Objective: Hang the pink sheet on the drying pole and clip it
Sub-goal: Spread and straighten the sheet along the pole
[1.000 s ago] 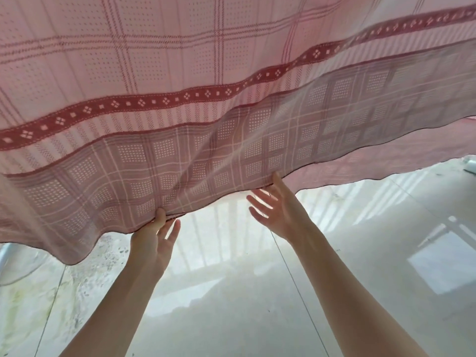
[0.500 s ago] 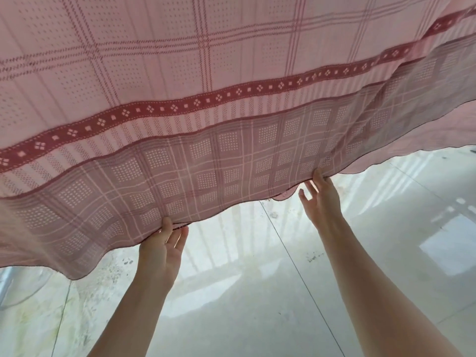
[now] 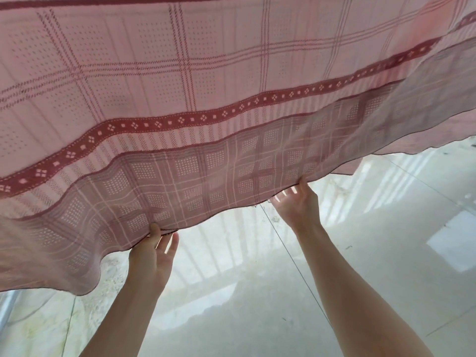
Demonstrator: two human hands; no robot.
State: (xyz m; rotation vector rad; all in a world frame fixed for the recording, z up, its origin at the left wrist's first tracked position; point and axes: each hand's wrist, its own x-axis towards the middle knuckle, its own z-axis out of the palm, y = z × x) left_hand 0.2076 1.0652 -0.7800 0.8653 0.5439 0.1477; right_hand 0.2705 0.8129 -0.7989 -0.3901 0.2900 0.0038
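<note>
The pink sheet [image 3: 180, 73] runs off the top, left and right edges, so its full extent cannot be seen. Its hem covers the fingertips of the left hand [image 3: 152, 256] and right hand [image 3: 298, 202], so neither grip can be judged.

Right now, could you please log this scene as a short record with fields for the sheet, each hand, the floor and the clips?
sheet: pink sheet, plaid with a dark red patterned band, spread overhead, lower edge doubled and wavy
left hand: left hand pinches the lower hem
right hand: right hand open, fingers spread, thumb at the hem
floor: pale tiled floor below
clips: none visible
pole: not visible
</note>
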